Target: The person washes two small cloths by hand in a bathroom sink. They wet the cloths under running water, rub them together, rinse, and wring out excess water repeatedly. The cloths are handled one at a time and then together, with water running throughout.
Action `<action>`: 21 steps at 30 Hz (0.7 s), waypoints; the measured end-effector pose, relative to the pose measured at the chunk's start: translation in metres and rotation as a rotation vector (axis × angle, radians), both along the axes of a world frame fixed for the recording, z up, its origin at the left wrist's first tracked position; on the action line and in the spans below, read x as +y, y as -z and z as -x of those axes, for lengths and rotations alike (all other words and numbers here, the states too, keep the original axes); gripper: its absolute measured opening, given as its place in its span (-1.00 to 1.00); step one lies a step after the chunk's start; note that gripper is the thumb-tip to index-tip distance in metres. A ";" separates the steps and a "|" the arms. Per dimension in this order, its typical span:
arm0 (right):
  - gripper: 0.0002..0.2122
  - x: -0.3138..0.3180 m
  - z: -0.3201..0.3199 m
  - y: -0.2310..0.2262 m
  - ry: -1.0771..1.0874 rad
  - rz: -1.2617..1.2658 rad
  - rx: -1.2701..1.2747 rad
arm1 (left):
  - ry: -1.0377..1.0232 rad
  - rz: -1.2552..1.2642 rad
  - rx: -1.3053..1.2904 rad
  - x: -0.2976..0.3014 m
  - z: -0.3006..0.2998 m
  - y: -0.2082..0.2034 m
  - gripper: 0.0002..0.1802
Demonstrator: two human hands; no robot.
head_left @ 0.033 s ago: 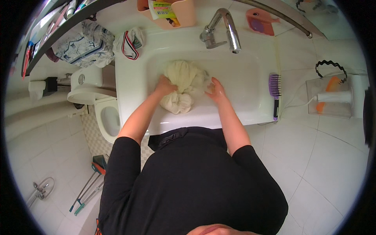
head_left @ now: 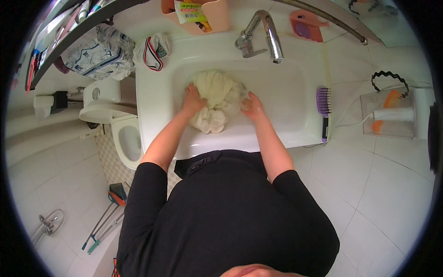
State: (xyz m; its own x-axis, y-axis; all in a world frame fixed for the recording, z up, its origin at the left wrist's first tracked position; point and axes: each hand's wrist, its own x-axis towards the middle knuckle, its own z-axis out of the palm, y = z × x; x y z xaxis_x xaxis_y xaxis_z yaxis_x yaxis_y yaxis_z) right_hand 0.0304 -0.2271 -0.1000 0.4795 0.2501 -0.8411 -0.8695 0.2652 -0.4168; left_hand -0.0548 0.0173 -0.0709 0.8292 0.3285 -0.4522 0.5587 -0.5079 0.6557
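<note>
A bunched, wet, cream-coloured cloth (head_left: 216, 87) lies in the white sink basin (head_left: 290, 111), apparently in shallow water. Its near end forms a rounded lump. My left hand (head_left: 193, 100) rests against the cloth's left side with fingers apart, not gripping it. On the other side, my right hand (head_left: 252, 108) is at the cloth's right edge, wet, its fingers spread and partly bent. Whether its fingertips touch the fabric I cannot tell. A chrome faucet (head_left: 264, 39) stands at the back of the basin; no stream of water shows from it.
A purple hairbrush (head_left: 324, 104) lies on the sink's right rim. White fabric with a striped band (head_left: 154, 51) sits at the back left corner. A peach holder (head_left: 217, 16) with packets stands behind. The toilet (head_left: 127, 138) is to the left, a pink fish-shaped item (head_left: 306, 25) at the back right.
My left hand has loosened and shifted slightly toward the far side along the cloth. My right hand has come a little closer to the cloth, which has shifted slightly.
</note>
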 end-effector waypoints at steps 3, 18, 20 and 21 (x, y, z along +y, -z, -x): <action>-0.45 0.012 -0.002 0.034 0.017 -0.240 0.110 | 0.088 -0.113 -0.436 -0.027 0.001 -0.002 -0.06; -0.52 0.060 0.015 -0.058 -0.031 -0.584 -0.406 | 0.117 -0.138 -0.205 -0.097 -0.019 -0.112 -0.43; -0.55 0.062 0.011 -0.049 -0.095 -0.376 -0.670 | -0.013 -0.007 -0.211 -0.068 -0.038 -0.079 -0.44; -0.56 0.062 0.009 -0.049 -0.140 -0.251 -0.791 | -0.030 0.228 -0.176 -0.044 -0.045 -0.059 -0.41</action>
State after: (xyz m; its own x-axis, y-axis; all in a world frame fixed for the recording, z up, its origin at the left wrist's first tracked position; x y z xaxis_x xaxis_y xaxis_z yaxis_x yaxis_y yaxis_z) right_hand 0.0211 -0.1655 -0.0508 0.8549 0.4862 -0.1811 -0.3773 0.3430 -0.8602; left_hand -0.0100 -0.0271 -0.0118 0.8929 0.2607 -0.3672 0.4389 -0.3206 0.8394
